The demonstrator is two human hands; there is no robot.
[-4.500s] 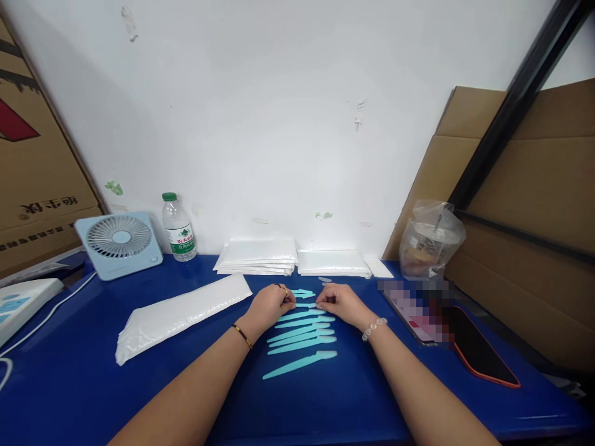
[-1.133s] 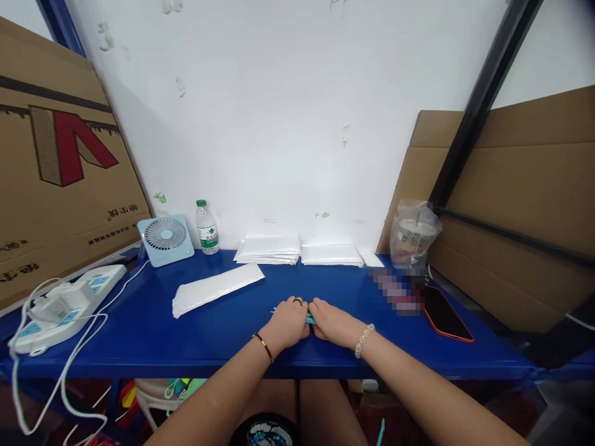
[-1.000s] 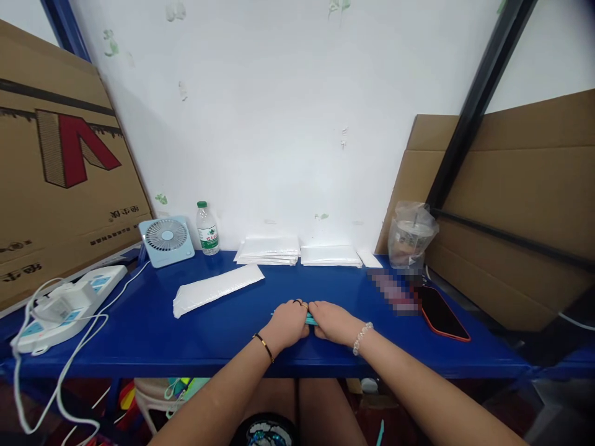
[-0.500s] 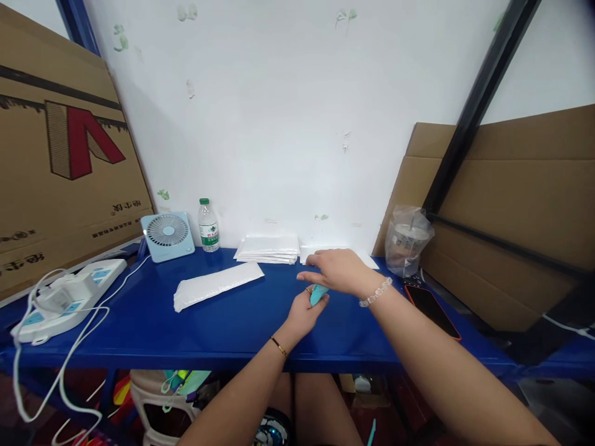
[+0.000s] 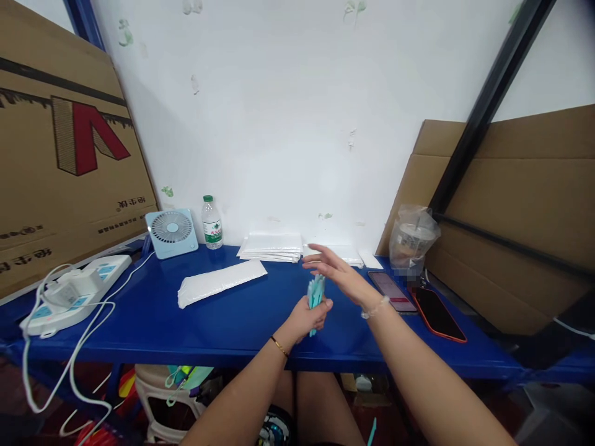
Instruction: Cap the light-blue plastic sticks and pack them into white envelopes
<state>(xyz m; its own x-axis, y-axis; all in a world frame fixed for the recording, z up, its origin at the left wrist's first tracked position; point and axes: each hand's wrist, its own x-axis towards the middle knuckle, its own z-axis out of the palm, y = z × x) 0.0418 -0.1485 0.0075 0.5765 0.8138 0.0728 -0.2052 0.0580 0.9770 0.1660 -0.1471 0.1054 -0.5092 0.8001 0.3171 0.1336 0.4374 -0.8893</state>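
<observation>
Cardboard carton (image 5: 69, 136): stands past the left edge of the blue tabletop (image 5: 242, 319), printed with a red figure.
White power strip (image 5: 77, 297): lies near the left edge, plugs in place, white cables (image 5: 77, 362) trailing over the front edge.
Pale-blue fan (image 5: 171, 232): tilts at the back left corner, just beside a green-capped bottle (image 5: 212, 224) standing at the back edge.
White padded envelope (image 5: 222, 283): rests aslant on the left half, well apart from both hands.
Stacked white envelopes (image 5: 269, 246): occupy the middle of the back edge, next to the wall.
Left hand (image 5: 305, 317): clasps a turquoise bundle (image 5: 317, 291) of slim pieces over the tabletop, near the middle of the front edge.
Bundle's long axis: runs front to back, one end pointing toward the back edge, the other emerging below the fist toward the front edge.
Right hand (image 5: 338, 272): released, fingers loosely spread and pointing left, just above the bundle in view; whether they touch cannot be told. It partly blocks a second envelope stack (image 5: 346, 254).
Grey phone (image 5: 393, 291): lies toward the right edge, near an orange-rimmed phone (image 5: 439, 313).
Bagged cup (image 5: 413, 238): stands at the back right corner, before cardboard sheets (image 5: 525, 210).
</observation>
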